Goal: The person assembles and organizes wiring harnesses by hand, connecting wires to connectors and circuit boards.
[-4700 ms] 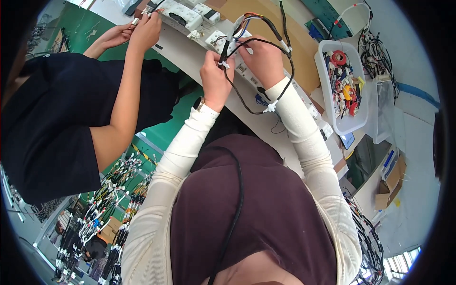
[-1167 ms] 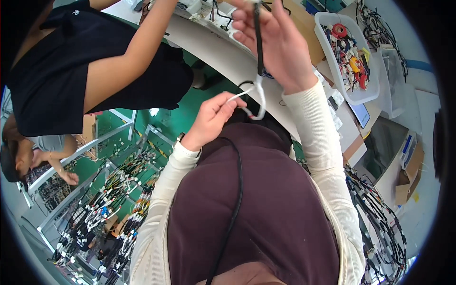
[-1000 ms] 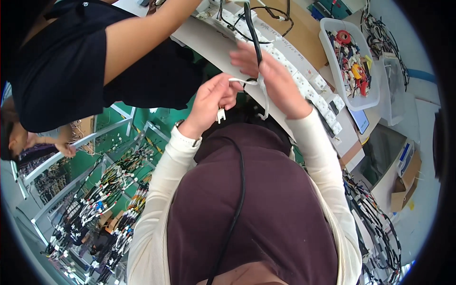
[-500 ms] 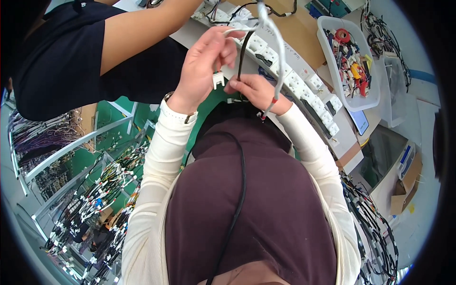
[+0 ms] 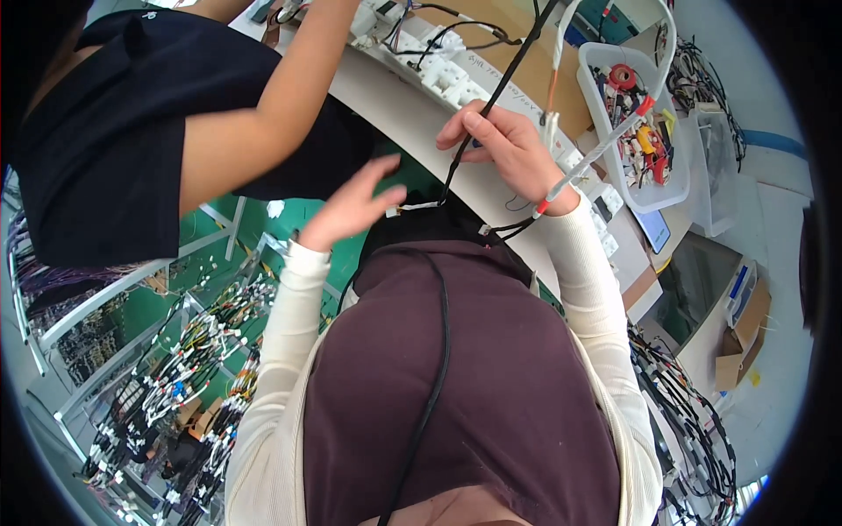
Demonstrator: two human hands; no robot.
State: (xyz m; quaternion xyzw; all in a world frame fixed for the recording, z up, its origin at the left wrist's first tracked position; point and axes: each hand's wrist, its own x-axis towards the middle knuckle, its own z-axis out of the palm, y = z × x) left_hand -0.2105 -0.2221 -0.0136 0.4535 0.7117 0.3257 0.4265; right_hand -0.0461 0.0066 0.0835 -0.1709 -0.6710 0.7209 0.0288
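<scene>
Right hand (image 5: 509, 153) raised over the edge of the long pale bench (image 5: 412, 105), grip clenched on a thin black cable (image 5: 491, 101) running up toward the top of the view and down past the fingers to a small white connector (image 5: 396, 210) hanging just beside the left palm. White braided sleeve with red tape ends (image 5: 596, 153) draped across the right wrist, looping up past a clear plastic bin of red, yellow and black parts (image 5: 640, 114) on the bench. Left hand (image 5: 355, 203) open, grip released, fingers spread, near the connector; contact cannot be told. White connector blocks with wired leads (image 5: 443, 74) lined along the bench. Co-worker's bare arm in a black shirt (image 5: 254, 131) reaching across from the left to the bench top. Wire harness bundles on racks (image 5: 184, 368) below left.
</scene>
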